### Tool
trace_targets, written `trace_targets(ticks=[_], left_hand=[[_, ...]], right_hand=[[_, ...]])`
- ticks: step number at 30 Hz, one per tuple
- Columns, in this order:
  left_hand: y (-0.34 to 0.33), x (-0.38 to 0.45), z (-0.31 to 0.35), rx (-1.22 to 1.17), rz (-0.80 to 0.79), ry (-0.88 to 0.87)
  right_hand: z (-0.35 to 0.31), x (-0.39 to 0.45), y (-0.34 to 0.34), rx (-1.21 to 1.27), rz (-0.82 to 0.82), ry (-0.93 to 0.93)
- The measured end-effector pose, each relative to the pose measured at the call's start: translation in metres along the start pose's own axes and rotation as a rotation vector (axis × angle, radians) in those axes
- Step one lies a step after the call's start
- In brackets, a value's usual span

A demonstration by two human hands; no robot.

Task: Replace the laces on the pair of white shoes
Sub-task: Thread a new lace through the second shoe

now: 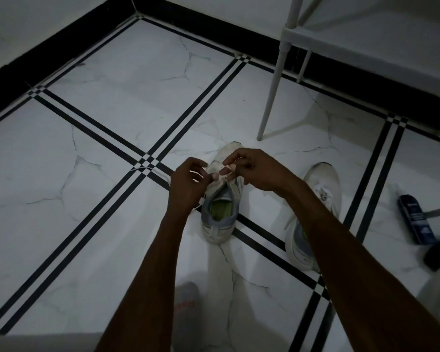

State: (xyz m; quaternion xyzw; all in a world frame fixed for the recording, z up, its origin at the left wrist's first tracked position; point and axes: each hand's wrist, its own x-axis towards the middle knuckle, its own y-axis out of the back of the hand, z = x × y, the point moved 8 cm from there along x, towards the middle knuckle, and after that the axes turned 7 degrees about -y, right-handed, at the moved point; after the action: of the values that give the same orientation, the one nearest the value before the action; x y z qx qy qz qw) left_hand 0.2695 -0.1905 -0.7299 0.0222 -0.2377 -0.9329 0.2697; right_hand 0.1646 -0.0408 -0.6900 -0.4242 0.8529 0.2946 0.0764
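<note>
Clutter is sitting around: white chair frame [272, 97] behind, dark blue bottle [414, 219] lying at right, second white shoe [323, 184] partly hiding under the right forearm. White shoe [220, 212] is standing on the marble floor [99, 148], long axis running away from the person, toe pointing far. Left hand [188, 184] and right hand [254, 168] are hovering over its eyelets, fingers curling, each pinching the white lace [229, 168].
</note>
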Motion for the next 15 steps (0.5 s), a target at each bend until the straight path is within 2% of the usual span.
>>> trace_targets(ticks=[3,5,10,15], left_hand=[[-0.013,-0.01,-0.004,0.038,-0.178,-0.006],[-0.018,-0.015,-0.008,0.045,-0.22,0.001],[-0.01,-0.017,-0.016,0.063,-0.165,0.044],[-0.007,-0.024,-0.027,-0.053,-0.101,0.134]], right_hand=[[-0.003,0.003,0.0,-0.043,0.108,0.031],[-0.005,0.003,-0.005,-0.091,0.145,0.059],[0.0,0.005,-0.03,-0.341,0.127,0.11],[0.006,0.012,-0.05,-0.493,0.074,0.06]])
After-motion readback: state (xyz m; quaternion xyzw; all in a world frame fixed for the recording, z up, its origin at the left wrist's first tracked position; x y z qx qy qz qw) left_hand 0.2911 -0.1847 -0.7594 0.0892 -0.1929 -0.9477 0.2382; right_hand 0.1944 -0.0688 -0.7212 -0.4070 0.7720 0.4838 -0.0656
